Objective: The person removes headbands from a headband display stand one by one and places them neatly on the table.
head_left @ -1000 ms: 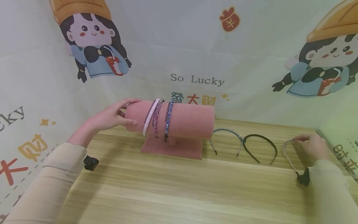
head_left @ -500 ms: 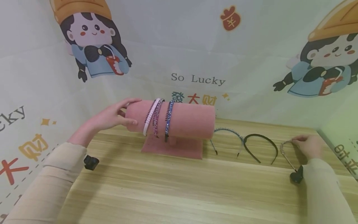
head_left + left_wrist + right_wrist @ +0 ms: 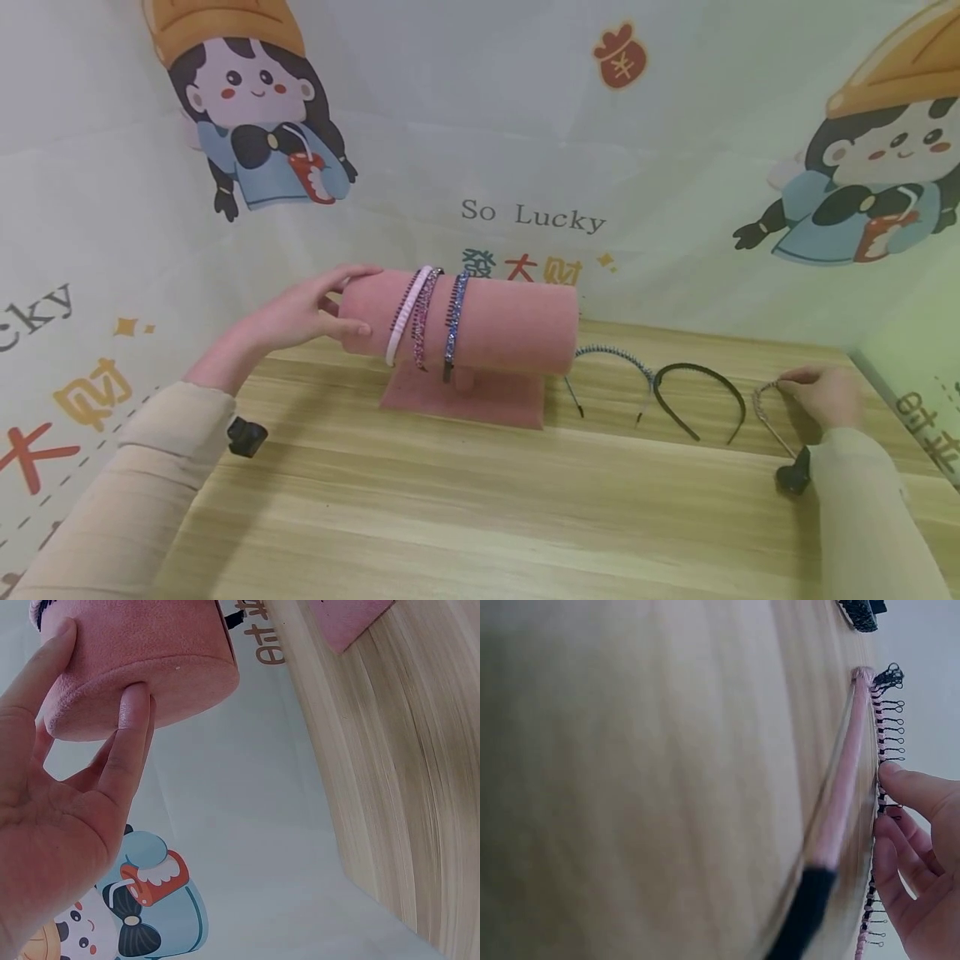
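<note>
A pink velvety roll stand (image 3: 517,327) bears a white headband (image 3: 403,325), a pink glitter headband (image 3: 422,329) and a blue glitter headband (image 3: 456,321). My left hand (image 3: 292,315) grips the roll's left end. In the left wrist view, the thumb lies along its side and a finger presses the end face of the roll (image 3: 180,690). At the table's right side, my right hand (image 3: 834,398) pinches a pink headband (image 3: 841,780) with dark wire teeth between thumb and fingers. One dark-tipped leg of it points towards the right wrist camera.
Between stand and right hand, a blue toothed headband (image 3: 611,350) and a black headband (image 3: 686,367) lie on the wooden table (image 3: 480,517). A printed cloth (image 3: 525,158) hangs behind and at both sides. Black wrist-worn devices (image 3: 246,437) show at both cuffs.
My right hand has shifted slightly left with the pink headband. The left hand keeps its hold on the roll, and the stand stays in place.
</note>
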### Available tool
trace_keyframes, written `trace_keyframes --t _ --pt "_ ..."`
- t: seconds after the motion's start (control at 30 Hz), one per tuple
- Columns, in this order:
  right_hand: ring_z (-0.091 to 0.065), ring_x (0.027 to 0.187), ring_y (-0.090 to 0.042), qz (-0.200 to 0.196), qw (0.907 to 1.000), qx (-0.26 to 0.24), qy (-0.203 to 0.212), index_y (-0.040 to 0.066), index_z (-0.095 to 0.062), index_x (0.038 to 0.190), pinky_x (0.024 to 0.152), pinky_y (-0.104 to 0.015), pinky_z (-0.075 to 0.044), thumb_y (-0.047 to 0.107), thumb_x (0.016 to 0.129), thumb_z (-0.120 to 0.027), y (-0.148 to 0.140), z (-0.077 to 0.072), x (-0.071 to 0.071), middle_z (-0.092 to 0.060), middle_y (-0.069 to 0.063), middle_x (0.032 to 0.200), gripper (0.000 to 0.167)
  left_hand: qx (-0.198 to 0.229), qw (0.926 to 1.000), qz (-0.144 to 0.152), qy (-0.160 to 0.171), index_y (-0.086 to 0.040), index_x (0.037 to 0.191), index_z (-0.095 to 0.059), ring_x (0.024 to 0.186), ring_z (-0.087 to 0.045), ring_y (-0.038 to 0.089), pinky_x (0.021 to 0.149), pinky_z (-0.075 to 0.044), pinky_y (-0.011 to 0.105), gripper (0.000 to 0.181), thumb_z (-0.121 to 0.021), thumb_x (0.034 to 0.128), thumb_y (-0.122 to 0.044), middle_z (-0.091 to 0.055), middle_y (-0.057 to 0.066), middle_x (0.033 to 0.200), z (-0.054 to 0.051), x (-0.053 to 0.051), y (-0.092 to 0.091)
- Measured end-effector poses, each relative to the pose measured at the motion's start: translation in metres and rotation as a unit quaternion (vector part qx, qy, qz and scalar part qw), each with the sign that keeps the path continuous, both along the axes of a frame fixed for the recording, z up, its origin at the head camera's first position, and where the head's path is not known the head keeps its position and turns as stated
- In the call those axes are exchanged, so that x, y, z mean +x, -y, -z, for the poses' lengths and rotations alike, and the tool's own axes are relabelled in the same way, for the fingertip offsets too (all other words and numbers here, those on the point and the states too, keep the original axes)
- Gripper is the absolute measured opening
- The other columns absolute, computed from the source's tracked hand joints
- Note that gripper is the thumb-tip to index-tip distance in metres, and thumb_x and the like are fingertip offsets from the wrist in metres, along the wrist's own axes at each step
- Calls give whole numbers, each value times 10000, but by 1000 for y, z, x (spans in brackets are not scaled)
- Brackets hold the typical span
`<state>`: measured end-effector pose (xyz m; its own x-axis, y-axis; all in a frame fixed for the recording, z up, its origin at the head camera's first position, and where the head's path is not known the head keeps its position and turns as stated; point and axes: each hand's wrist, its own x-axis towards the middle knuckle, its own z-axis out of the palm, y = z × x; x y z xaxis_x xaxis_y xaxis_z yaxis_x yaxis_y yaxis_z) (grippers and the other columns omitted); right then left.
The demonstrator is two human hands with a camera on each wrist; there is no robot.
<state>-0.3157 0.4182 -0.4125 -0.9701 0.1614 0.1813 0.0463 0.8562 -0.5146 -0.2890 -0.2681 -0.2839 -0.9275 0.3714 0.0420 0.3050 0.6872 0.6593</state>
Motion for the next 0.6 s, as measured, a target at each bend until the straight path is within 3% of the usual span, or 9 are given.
trace_keyframes --t 0.33,0.6 --pt "-539 1112 -545 97 9991 273 300 -52 -686 1108 832 -582 -458 269 959 -629 -6 1 -4 -617 -314 1216 358 -20 10000 44 -36 -338 1544 -279 1100 -631 302 903 -533 473 782 -727 903 -312 -471 142 1432 4 -3 0" --pt "-589 1037 -559 -149 9998 102 -58 -105 -639 1179 791 -573 -509 213 952 -640 -6 5 -10 -622 -374 1150 391 25 10000 -71 -49 -374 1526 -298 1082 -637 281 892 -532 455 774 -739 893 -305 -466 120 1426 4 -4 1"
